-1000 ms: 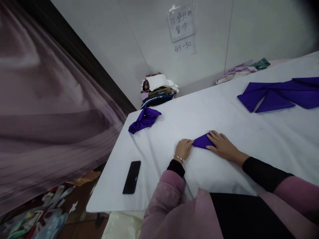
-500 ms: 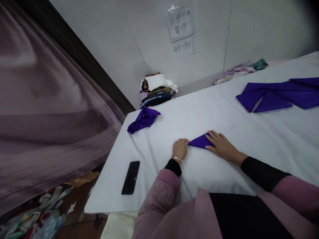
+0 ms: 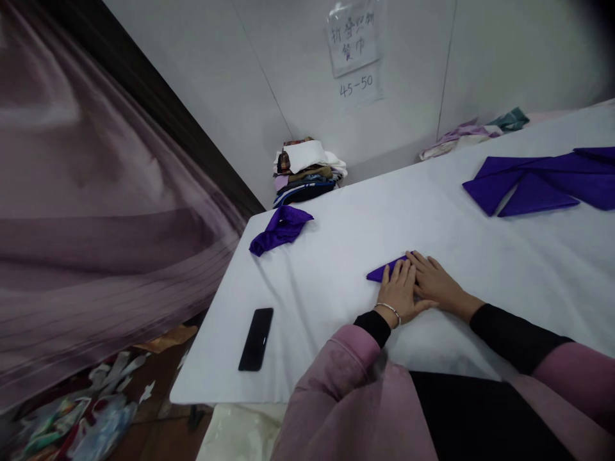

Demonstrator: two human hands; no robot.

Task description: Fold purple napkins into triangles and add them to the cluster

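A folded purple napkin (image 3: 383, 271) lies on the white-covered table (image 3: 331, 250), its narrow point toward the left. My left hand (image 3: 401, 293), with a bracelet at the wrist, rests flat on the napkin with fingers stretched out. Beside it, my right hand (image 3: 435, 278) is laid over the napkin's right part, fingers extended. The two hands touch or overlap, and they hide most of the napkin.
A twisted purple cloth (image 3: 283, 229) lies at the far left, and a black phone (image 3: 256, 339) nearer the front. Folded purple napkins (image 3: 533, 179) lie at the right. Stacked clothes (image 3: 307, 171) stand by the wall, below a handwritten sign (image 3: 354, 38).
My left hand has moved right from the napkin's tip and now lies flat on it next to my right hand. The right hand stays on the napkin. The view has shifted slightly.
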